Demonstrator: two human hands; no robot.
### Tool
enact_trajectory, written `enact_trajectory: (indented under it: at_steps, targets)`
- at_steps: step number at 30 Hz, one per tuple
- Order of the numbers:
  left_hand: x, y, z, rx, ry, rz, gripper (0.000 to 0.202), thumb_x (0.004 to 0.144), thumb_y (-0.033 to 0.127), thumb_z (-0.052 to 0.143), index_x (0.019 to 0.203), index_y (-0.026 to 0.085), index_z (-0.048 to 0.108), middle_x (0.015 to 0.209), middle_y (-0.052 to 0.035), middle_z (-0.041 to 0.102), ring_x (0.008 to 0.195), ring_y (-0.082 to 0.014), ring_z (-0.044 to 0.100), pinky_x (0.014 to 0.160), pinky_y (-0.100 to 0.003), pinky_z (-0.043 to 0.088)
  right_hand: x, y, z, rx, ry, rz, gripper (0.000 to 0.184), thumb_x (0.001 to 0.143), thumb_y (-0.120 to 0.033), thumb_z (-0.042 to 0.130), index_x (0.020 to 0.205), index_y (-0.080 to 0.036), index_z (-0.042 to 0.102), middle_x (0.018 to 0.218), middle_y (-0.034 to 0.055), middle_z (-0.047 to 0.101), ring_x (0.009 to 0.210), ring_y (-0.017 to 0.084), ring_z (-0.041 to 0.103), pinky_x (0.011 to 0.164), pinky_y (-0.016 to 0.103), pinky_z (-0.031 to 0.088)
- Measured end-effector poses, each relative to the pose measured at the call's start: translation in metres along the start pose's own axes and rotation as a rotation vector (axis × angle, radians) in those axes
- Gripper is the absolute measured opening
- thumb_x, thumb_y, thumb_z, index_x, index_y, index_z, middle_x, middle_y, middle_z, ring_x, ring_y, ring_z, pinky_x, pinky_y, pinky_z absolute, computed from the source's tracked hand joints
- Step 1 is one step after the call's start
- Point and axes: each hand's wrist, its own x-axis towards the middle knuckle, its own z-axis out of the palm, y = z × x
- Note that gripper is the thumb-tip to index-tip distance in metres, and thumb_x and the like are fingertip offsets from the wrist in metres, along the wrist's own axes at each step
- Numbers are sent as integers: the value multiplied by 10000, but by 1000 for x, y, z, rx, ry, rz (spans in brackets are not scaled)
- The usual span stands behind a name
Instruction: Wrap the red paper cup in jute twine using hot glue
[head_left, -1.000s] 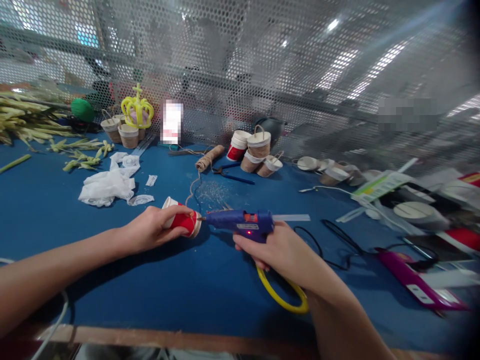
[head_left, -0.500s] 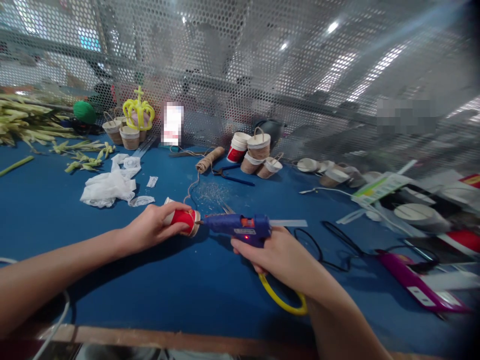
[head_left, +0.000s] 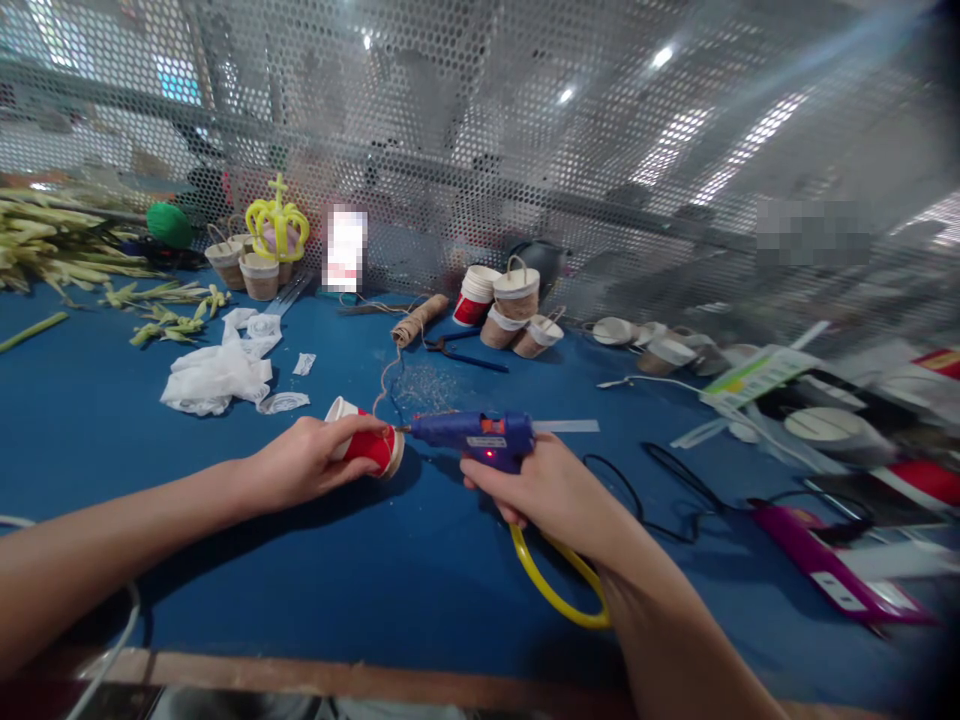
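Note:
My left hand (head_left: 304,463) is wrapped round a red paper cup (head_left: 370,448) that lies on its side on the blue table (head_left: 360,580), base toward the right. My right hand (head_left: 541,488) grips a blue hot glue gun (head_left: 476,434) with a lit red lamp and a clear glue stick at its back. The gun's nozzle touches the rim of the cup's base. A strand of brown twine (head_left: 384,375) runs from the cup's base up to a twine spool (head_left: 420,318). A yellow loop (head_left: 551,588) hangs below my right hand.
Twine-wrapped cups (head_left: 516,305) stand at the back centre, more with a yellow crown (head_left: 277,225) at back left. White crumpled plastic (head_left: 214,375), green stalks (head_left: 52,255), blue-handled pliers (head_left: 457,350), black cable (head_left: 652,490), a purple tool (head_left: 832,565) and a perforated metal screen (head_left: 525,140) surround the spot.
The glue gun and my right hand have shifted slightly left and up, keeping the nozzle on the cup's base. My left hand has turned the cup a little.

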Motion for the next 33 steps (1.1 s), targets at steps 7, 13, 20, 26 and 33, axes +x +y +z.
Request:
enact_trajectory:
  at_steps: [7,13,20,26,33]
  targets:
    - [1,2,-1,25,-19,1,315,827,290,481,1114,173,542,839,-71,698,598,-152,647,527,-211,451,5,0,1,-21,0,-8,224,734,-318,548,609,-136,584,387,-24,488,372,83,465,403,189,395]
    - [0,1,0,27,-18,14,324,828,286,493,1128,171,533,864,-83,699,615,-164,653,530,-219,454,8,0,0,-31,-21,-16,234,741,-326,546,613,-134,585,394,-24,487,381,84,473,425,195,407]
    - [1,1,-2,-82,-17,-48,320,840,307,472,1121,166,530,845,-56,686,605,-130,623,543,-199,440,-1,0,-2,-32,-8,-28,247,738,-342,552,594,-144,588,386,-24,496,369,87,467,407,198,397]
    - [2,-1,-3,-138,-20,-84,326,839,322,469,1122,168,512,889,-62,685,620,-130,623,553,-207,443,-9,1,-1,-39,-12,-41,246,729,-331,563,545,-168,575,380,-34,484,370,93,469,401,207,394]
    - [2,-2,-2,-147,-20,-95,330,836,315,477,1122,154,513,906,-73,684,627,-133,627,560,-210,449,-9,1,-1,-71,-22,-39,260,734,-329,555,531,-167,565,385,-28,493,381,94,485,416,205,405]
